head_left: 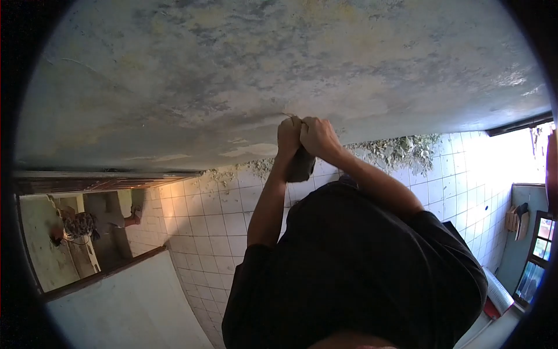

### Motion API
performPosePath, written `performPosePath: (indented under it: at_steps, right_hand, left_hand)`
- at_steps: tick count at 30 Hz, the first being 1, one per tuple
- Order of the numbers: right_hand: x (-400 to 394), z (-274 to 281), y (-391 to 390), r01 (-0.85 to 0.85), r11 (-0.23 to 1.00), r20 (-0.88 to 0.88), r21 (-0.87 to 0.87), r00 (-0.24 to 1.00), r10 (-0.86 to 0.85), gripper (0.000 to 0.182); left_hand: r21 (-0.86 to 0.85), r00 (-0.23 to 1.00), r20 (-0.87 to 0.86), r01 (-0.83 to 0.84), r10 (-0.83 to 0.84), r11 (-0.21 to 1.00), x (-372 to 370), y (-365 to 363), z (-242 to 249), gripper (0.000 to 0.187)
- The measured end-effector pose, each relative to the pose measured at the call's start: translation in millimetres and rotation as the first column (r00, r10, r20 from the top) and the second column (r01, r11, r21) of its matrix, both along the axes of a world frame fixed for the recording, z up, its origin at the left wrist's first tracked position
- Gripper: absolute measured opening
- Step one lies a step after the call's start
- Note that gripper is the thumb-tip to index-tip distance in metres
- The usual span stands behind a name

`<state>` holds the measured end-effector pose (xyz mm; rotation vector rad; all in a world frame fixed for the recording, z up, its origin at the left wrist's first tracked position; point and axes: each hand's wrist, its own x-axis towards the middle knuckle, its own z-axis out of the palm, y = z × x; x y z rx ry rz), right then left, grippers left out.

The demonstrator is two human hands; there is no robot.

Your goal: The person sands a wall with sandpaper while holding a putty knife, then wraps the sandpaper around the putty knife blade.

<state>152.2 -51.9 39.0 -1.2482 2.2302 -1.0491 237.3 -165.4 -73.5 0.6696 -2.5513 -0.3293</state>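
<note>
My left hand (289, 136) and my right hand (318, 138) are clasped close together against a stained, flaking painted wall (244, 75). Both are closed around a dark tool (301, 167) whose body hangs just below my fists; its working end is hidden by my fingers. A thin flake of paint curls off the wall right at my left knuckles. My black shirt (360, 267) fills the lower middle of the view, with both forearms reaching from it to the wall.
White floor tiles (203, 221) run along the wall, with scraped paint debris (401, 148) piled at the joint. An open doorway (87, 232) at left shows another person crouched. A bright window (537, 250) and hung items are at right.
</note>
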Motion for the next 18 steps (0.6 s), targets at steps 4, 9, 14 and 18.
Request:
performPosePath:
  at_steps: [4,9,14,18]
  right_hand:
    - [0.9,-8.1,-10.1,0.012,1.000,0.046,0.024,0.999,-0.013,0.027]
    - [3.6,2.4,-5.6,0.009,1.000,-0.003,-0.012,1.000,-0.009,0.027]
    - [-4.7,-2.3,-5.0,-0.012,1.000,0.011,-0.012,1.000,0.012,0.028]
    - [2.1,-2.1,-3.8,0.018,0.999,0.014,-0.038,1.000,-0.017,0.029]
  left_hand:
    - [0.191,1.000,0.018,-0.024,0.021,0.981,8.0,4.5,-0.7,0.015]
    - [-0.020,0.998,-0.061,0.017,-0.018,1.000,2.6,-4.1,0.6,0.013]
    - [0.192,0.999,-0.027,-0.034,0.040,0.981,2.2,8.9,14.9,0.014]
    - [-0.072,0.998,-0.025,0.064,-0.066,0.995,8.5,1.5,6.6,0.016]
